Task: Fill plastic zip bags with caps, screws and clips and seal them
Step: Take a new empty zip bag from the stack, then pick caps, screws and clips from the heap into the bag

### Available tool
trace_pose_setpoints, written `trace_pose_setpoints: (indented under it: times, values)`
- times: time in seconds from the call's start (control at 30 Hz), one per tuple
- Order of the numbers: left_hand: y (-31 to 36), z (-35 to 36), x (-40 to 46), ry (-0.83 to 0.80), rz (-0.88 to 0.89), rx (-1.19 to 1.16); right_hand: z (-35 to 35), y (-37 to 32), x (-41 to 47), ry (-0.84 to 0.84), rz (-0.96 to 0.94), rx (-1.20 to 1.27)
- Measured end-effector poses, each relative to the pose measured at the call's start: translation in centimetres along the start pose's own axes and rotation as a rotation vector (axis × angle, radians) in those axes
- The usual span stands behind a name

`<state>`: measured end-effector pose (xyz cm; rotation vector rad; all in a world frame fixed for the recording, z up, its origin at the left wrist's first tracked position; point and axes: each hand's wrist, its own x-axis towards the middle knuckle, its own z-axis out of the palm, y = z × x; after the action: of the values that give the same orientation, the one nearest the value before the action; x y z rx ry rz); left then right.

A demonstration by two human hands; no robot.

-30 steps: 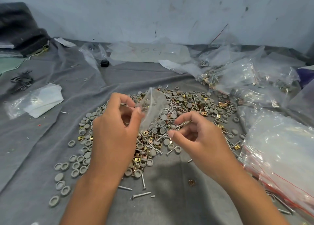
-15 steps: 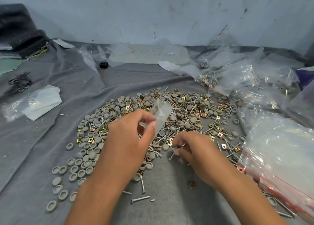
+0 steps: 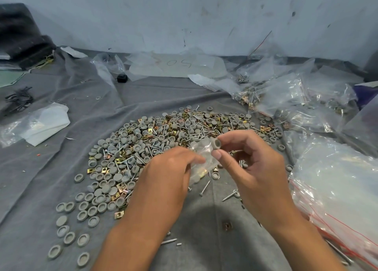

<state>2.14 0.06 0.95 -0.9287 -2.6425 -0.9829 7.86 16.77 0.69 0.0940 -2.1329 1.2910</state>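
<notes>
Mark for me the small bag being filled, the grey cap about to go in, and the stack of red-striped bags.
small bag (image 3: 204, 154), head view, its crumpled clear wall.
grey cap (image 3: 217, 144), head view, its round face.
red-striped bags (image 3: 337, 180), head view, top bag's clear face.

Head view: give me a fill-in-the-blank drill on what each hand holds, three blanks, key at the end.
1. The right hand pinches a grey round plastic ____ between thumb and forefinger.
2. The left hand holds a small clear plastic zip ____.
3. The loose pile of grey caps, silver screws and brass clips lies on a ____ cloth.

Missing words: cap; bag; grey
</notes>
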Motion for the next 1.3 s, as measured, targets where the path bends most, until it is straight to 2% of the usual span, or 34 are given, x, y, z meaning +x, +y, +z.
trace_pose_setpoints:
  times: [0.3, 0.47, 0.6, 0.7, 0.87, 0.93, 1.03, 1.1, 1.3]
  values:
    - [0.4, -0.1, -0.1, -0.056, -0.046, -0.030, 0.4, 0.1, -0.3, -0.045, -0.119, -0.140]
    - [0.7, -0.2, -0.1, -0.006, -0.024, -0.117, 0.5, 0.7, -0.5, -0.093, -0.224, -0.314]
    - [0.9, -0.4, -0.1, 0.047, -0.044, -0.166, 0.5, 1.0, -0.4, -0.028, -0.299, -0.464]
    - [1.0, -0.5, -0.1, 0.053, -0.055, -0.184, 0.3, 0.9, -0.3, -0.021, -0.265, -0.485]
    - [0.6, -1.1, -0.1, 0.123, -0.116, -0.287, -1.3, 1.2, 0.6, 0.059, -0.081, -0.333]
    - [0.5, -1.5, -0.2, 0.176, -0.129, -0.407, -1.7, 2.0, 0.7, -0.030, 0.045, -0.394]
    - [0.2, -2.4, 0.0, 0.243, -0.147, -0.656, -1.3, 3.4, 0.1, -0.401, 0.231, -0.576]
    - [0.0, -2.6, 0.2, 0.238, -0.162, -0.713, -0.9, 4.0, -0.4, -0.571, 0.283, -0.681]
    - [-0.1, -2.7, 0.2, 0.225, -0.182, -0.676, -0.6, 4.3, -0.1, -0.602, 0.301, -0.718]
